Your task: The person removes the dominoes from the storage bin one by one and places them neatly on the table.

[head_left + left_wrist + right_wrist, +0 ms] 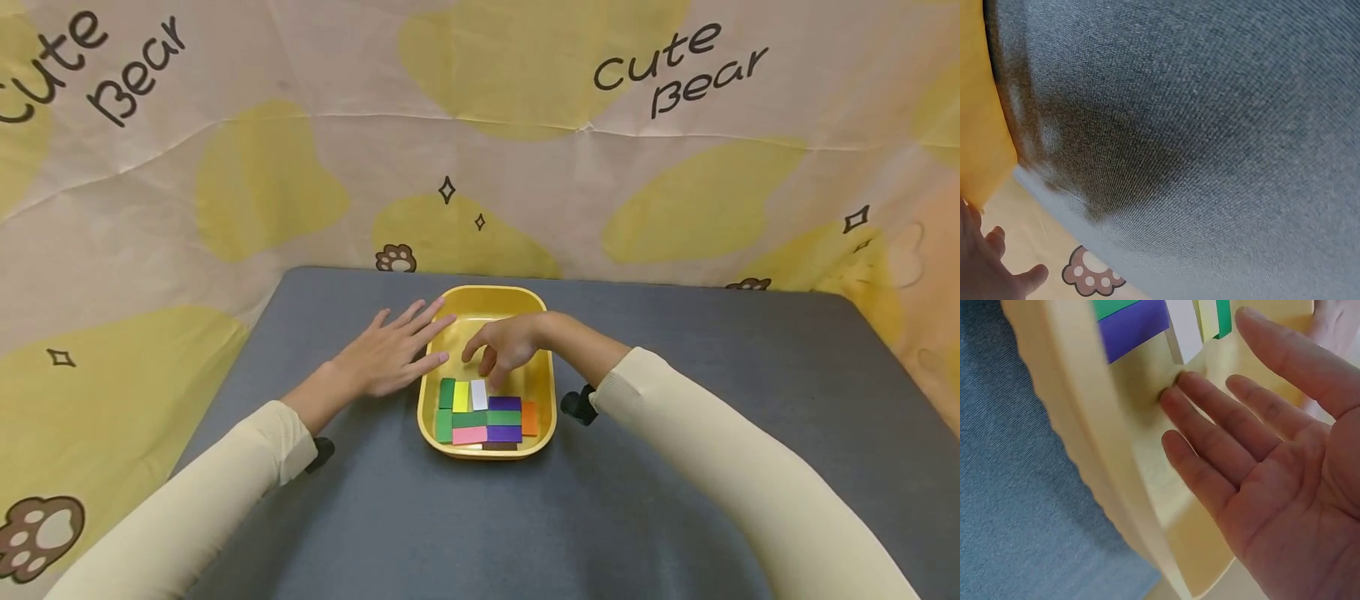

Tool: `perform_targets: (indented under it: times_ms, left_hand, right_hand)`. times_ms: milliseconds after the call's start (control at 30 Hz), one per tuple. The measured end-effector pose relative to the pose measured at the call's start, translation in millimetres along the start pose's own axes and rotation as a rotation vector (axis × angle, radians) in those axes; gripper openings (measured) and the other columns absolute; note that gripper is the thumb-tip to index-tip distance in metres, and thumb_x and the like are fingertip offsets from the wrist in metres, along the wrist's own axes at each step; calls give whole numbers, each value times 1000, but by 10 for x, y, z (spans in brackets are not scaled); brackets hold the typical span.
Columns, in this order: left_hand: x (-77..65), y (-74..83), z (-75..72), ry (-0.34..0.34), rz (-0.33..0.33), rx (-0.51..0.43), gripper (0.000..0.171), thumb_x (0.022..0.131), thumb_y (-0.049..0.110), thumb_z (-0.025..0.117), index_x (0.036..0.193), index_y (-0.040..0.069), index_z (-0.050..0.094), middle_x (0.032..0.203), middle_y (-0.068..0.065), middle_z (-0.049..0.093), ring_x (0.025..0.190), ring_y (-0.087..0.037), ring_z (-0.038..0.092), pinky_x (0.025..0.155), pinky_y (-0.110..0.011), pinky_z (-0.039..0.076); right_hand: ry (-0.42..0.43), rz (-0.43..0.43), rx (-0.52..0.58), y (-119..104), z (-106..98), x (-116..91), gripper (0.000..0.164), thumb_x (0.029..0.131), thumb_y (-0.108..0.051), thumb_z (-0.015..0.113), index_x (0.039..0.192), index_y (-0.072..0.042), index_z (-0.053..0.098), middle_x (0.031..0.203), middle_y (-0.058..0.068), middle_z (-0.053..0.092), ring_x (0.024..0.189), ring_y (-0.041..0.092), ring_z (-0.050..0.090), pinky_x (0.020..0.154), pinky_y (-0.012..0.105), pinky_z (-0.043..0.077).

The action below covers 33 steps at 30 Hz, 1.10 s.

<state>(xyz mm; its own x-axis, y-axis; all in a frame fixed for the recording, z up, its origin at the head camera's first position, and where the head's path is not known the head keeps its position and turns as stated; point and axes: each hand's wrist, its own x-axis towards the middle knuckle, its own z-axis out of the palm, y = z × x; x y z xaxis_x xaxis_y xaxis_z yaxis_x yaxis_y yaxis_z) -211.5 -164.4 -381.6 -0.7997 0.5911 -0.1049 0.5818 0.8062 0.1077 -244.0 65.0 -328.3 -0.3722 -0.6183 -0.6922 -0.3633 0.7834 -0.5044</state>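
Note:
A yellow tray (487, 290) stands on the table, with several coloured blocks lying flat and close together in its near half. Among them are a white block (478, 395), a yellow block (461, 397), a pink block (470, 435) and an orange block (529, 418). My left hand (393, 354) lies with spread fingers at the tray's left rim, fingertips over the edge. Inside the tray hovers my right hand (508, 343), just beyond the white block. In the right wrist view its palm shows bare, the fingers (1222, 444) loosely extended beside the purple block (1135, 328).
The tray rests on a grey cloth-covered table (660, 500). Behind the table's far edge hangs a printed curtain (525, 167) with yellow patches and lettering. Each wrist carries a small dark device, such as the right one (579, 406).

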Motion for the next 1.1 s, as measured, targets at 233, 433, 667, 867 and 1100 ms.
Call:
perform_targets:
  times_ms: [233, 433, 667, 867, 1100]
  left_hand:
    - [7, 5, 1, 5, 1, -11, 68, 103, 59, 29, 161, 25, 17, 167, 1, 0, 152, -31, 12, 113, -67, 15]
    - [11, 6, 3, 1, -1, -7, 68, 103, 59, 29, 161, 25, 16, 167, 1, 0, 152, -31, 11, 112, -67, 15]
    - [3, 4, 13, 5, 1, -8, 69, 103, 59, 29, 161, 25, 16, 168, 0, 0, 152, -31, 12, 112, -68, 15]
    - [-5, 6, 24, 5, 2, -14, 69, 103, 59, 29, 161, 24, 16, 167, -1, 0, 152, -32, 13, 112, -68, 15]
    - [0, 4, 14, 10, 6, -8, 68, 104, 59, 28, 161, 25, 16, 167, 0, 1, 152, -31, 13, 113, -66, 16]
  right_hand:
    - [-12, -17, -43, -61, 11, 48, 66, 92, -17, 68, 151, -9, 40, 136, 8, 61, 128, 19, 55, 111, 39, 36]
    - [12, -8, -57, -59, 20, 84, 64, 91, -18, 69, 149, -10, 44, 132, 6, 64, 125, 18, 57, 111, 40, 36]
    - [27, -18, -85, -82, 25, 97, 59, 91, -17, 70, 145, -8, 48, 122, 4, 68, 117, 17, 60, 106, 37, 41]
    - [23, -39, -112, -117, 26, 95, 53, 91, -14, 71, 140, -6, 54, 111, 5, 69, 102, 17, 61, 97, 33, 46]
    - [29, -68, -128, -133, 39, 115, 44, 90, -11, 72, 131, -5, 60, 109, 7, 68, 97, 17, 60, 92, 30, 49]
